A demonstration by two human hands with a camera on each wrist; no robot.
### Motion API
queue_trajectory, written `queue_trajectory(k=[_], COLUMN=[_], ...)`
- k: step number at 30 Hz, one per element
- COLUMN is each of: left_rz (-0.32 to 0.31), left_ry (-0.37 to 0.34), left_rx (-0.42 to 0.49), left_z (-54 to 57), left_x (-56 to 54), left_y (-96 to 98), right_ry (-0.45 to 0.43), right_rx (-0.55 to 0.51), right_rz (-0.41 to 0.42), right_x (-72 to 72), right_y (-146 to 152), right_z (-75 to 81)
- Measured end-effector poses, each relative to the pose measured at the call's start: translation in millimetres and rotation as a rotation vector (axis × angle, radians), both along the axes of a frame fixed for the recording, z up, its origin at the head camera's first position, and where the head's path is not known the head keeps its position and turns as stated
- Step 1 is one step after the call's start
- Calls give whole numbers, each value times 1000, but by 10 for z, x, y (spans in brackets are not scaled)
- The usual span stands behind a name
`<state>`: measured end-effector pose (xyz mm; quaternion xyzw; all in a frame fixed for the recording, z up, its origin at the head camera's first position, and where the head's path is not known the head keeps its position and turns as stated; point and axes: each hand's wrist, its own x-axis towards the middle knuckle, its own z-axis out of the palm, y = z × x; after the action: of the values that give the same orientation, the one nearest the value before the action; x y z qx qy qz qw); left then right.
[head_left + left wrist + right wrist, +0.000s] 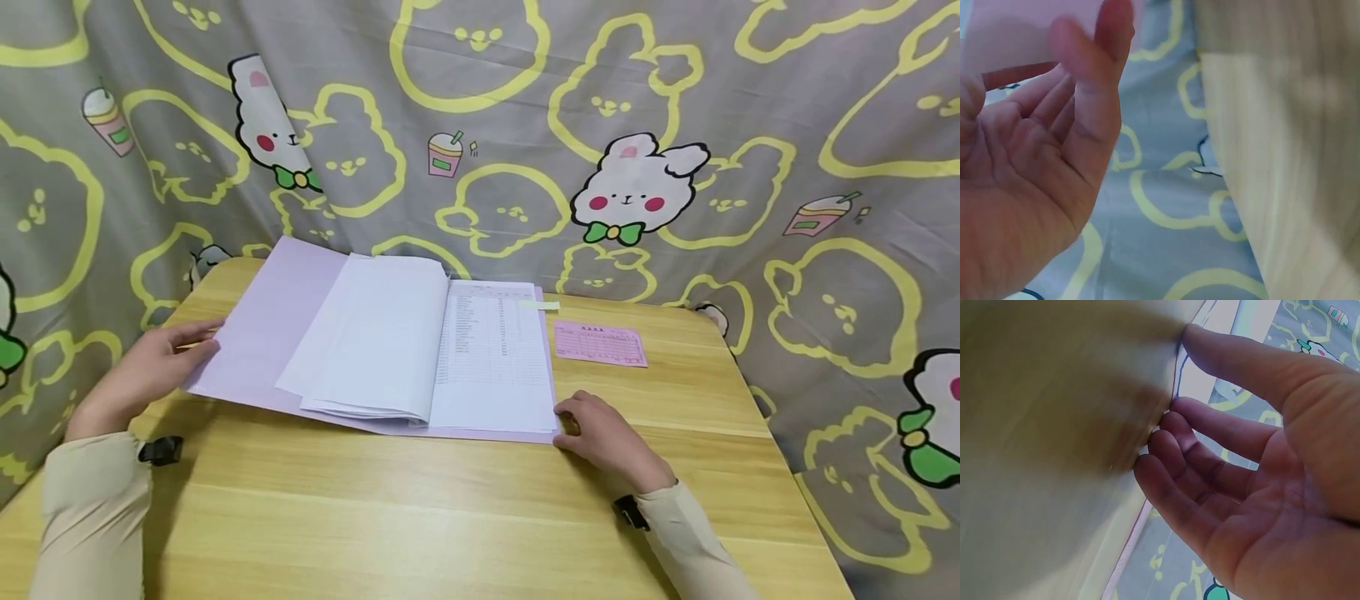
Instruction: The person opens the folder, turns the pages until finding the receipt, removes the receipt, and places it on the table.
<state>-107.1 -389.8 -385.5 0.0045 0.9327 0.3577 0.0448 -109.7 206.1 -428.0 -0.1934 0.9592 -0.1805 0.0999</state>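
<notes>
A lilac folder [255,333] lies open on the table, its left cover raised at a slant. White sheets [375,333] are turned over toward that cover, and a printed page with a table of rows [491,367] lies on the right side. My left hand [159,367] pinches the cover's outer edge; in the left wrist view the cover [1010,31] is beyond the bent fingers. Near the folder's lower right corner, my right hand [603,433] rests its fingertips against the edge, with thumb and fingers spread apart in the right wrist view [1241,462].
A pink printed slip [600,344] lies on the wooden table [450,517] right of the folder. A pale green tab [542,306] sticks out from the page's right edge. Behind the table hangs a grey curtain [510,225] with cartoon prints.
</notes>
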Motion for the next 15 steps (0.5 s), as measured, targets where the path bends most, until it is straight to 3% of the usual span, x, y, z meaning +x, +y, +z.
queue_trajectory(k=[6,13,15], left_rz=[33,58,48], left_ry=[5,83,127], left_rx=[148,324,428], left_z=[86,180,206], left_x=[20,16,18], left_y=[73,233,296], right_ry=[-5,-6,-6], right_rx=[-14,-17,-19], right_rz=[-2,0,-2], right_x=[-5,-10,-10], right_y=[25,39,40], right_z=[-9,-17,-19])
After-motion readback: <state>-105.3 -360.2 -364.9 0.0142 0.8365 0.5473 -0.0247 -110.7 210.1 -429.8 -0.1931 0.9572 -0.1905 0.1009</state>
